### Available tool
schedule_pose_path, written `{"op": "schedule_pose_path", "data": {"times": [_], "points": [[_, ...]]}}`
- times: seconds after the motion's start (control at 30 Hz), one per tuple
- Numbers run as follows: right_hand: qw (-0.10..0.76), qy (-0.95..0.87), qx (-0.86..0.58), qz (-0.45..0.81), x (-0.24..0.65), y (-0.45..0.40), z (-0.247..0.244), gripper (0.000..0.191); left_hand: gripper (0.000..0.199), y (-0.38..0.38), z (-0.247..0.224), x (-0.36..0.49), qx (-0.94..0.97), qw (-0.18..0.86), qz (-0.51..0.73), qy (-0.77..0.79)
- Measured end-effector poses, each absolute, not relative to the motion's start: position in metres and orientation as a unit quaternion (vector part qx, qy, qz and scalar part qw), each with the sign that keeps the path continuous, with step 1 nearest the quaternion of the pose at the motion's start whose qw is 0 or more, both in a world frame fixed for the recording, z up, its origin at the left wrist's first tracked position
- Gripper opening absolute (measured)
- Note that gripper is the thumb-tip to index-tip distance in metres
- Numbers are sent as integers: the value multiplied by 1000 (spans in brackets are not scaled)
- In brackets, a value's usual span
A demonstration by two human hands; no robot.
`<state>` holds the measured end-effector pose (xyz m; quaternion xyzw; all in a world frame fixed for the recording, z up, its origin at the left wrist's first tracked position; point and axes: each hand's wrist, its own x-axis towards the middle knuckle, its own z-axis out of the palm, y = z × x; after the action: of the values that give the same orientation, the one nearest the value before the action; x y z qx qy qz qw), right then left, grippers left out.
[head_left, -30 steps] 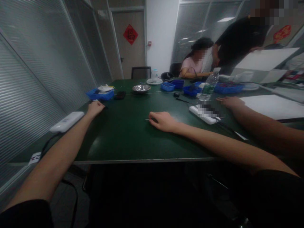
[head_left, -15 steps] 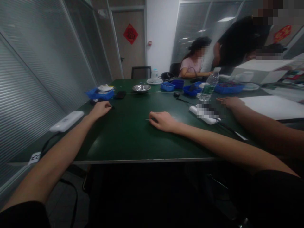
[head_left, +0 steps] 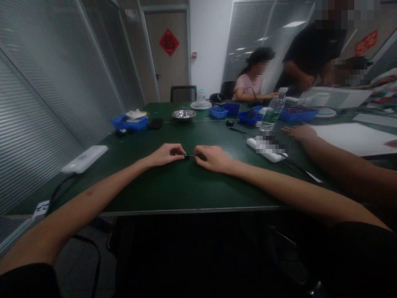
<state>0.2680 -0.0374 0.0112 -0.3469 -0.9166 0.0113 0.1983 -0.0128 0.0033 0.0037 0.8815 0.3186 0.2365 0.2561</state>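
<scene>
Above the green table, my left hand [head_left: 166, 155] pinches a small dark piece [head_left: 186, 156] with a touch of green, too tiny to identify. Facing it, my right hand [head_left: 214, 159] is closed around a thin metal rod [head_left: 191, 155], whose tip points left at the piece. The rod's other end is hidden inside my right fist. Tip and piece are very close together; whether they touch I cannot tell.
A steel bowl [head_left: 184, 115] stands beyond my hands. Blue trays [head_left: 130, 122] sit at the left and along the back. Right of me are a white power strip [head_left: 266, 150], a water bottle [head_left: 273, 114] and another person's hand [head_left: 300, 132].
My left hand has come right, from near the left blue tray to my right hand, carrying the small dark piece. My right hand has stayed in place with the rod.
</scene>
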Motion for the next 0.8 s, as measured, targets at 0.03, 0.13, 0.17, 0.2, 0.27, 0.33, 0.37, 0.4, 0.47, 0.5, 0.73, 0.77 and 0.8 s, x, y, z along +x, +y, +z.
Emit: {"op": "schedule_pose_path", "data": {"times": [0.03,0.13,0.17,0.2,0.27,0.33,0.37,0.4,0.47,0.5,0.73,0.77,0.8], "points": [[201,-917,-345,10,268,-37,11,21,31,2,4,-12,882,256,239,317],[206,-919,-336,6,268,-36,9,20,30,0,4,-13,881,257,245,314],[207,-920,-333,5,269,-36,9,19,30,0,3,-13,880,257,246,313],[208,-920,-331,5,269,-36,9,19,30,1,3,-14,879,260,247,313],[210,-921,-327,6,270,-36,9,19,29,1,3,-14,875,275,248,311],[212,-922,-323,7,271,-36,9,19,29,1,3,-14,869,297,245,311],[213,-923,-322,6,271,-36,9,19,29,1,3,-14,866,307,243,311],[214,-923,-319,6,271,-37,9,19,30,2,2,-14,863,316,242,311],[218,-924,-314,1,271,-37,9,19,30,1,1,-13,861,327,239,308],[220,-925,-311,-2,271,-37,9,20,30,1,1,-12,862,326,241,305],[210,-934,-289,-6,270,-38,10,23,30,-5,1,-4,875,279,249,308],[209,-935,-288,-7,271,-37,10,23,30,-5,2,-4,875,281,246,309],[209,-935,-286,-7,271,-37,10,23,31,-5,2,-4,875,282,243,309]]}}
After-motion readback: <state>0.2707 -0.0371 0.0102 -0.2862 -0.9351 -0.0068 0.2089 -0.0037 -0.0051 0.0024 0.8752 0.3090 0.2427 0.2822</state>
